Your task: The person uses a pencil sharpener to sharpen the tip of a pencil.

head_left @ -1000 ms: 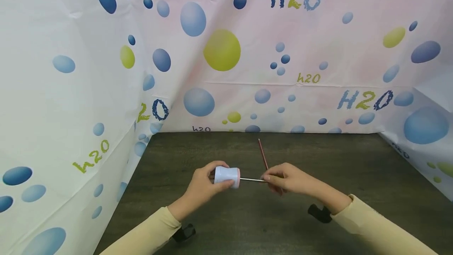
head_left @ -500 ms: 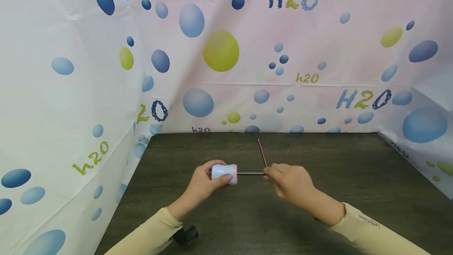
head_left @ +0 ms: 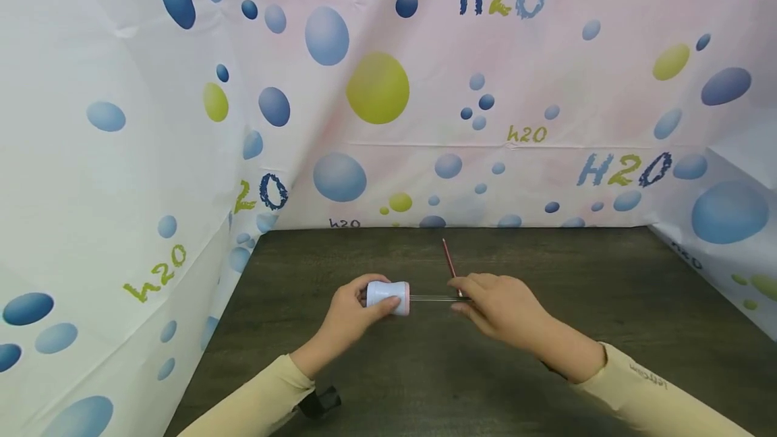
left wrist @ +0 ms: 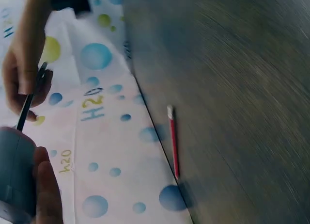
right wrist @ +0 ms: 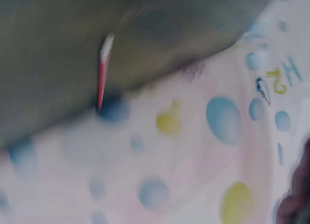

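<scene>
My left grip (head_left: 341, 312) holds blue cylinder (head_left: 379, 292) | right grip (head_left: 506, 305) curls round thin rod (left wrist: 24, 112) | red pencil (left wrist: 174, 142) on counter (head_left: 328, 255)

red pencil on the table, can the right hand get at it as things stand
Probably yes: in the head view the red pencil lies close by the right hand with nothing visible blocking it, though that hand seems curled round the thin rod, which may need releasing.

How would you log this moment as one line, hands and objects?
Left hand: grips pale-blue cylinder | Right hand: holds thin rod | Rod: meets cylinder's pink-rimmed end | Red pencil: on dark table
</scene>
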A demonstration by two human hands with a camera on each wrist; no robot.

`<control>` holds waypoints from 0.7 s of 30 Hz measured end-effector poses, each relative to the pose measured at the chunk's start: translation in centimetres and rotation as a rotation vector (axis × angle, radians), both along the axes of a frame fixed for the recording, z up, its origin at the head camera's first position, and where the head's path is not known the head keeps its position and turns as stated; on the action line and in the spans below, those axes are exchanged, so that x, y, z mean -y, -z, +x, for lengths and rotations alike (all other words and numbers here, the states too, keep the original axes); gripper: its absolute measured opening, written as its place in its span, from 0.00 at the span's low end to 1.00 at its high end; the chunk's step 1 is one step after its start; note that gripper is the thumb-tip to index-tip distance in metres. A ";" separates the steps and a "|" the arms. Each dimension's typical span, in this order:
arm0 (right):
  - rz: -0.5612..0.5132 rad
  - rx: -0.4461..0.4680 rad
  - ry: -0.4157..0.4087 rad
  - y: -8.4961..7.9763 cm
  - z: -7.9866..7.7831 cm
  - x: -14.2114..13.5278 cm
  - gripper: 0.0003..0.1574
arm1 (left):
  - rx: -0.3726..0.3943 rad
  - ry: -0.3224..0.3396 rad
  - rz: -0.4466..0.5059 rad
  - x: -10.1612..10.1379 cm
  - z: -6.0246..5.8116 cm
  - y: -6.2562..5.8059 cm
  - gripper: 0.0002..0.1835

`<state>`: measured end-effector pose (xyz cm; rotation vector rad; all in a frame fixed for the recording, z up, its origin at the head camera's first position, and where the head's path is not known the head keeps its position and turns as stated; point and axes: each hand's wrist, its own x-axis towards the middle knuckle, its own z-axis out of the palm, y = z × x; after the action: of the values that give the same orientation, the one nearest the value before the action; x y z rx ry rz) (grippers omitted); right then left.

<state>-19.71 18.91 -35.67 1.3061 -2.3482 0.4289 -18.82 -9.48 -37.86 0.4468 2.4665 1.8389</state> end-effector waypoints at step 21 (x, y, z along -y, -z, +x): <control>-0.150 1.457 -0.211 -0.5 -0.8 -1.4 0.24 | -0.762 0.147 -0.189 0.2 0.3 1.5 0.27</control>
<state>-20.49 20.32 -35.21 1.3316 -3.0198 2.1527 -18.56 -9.66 -39.37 1.5014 2.8788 1.5382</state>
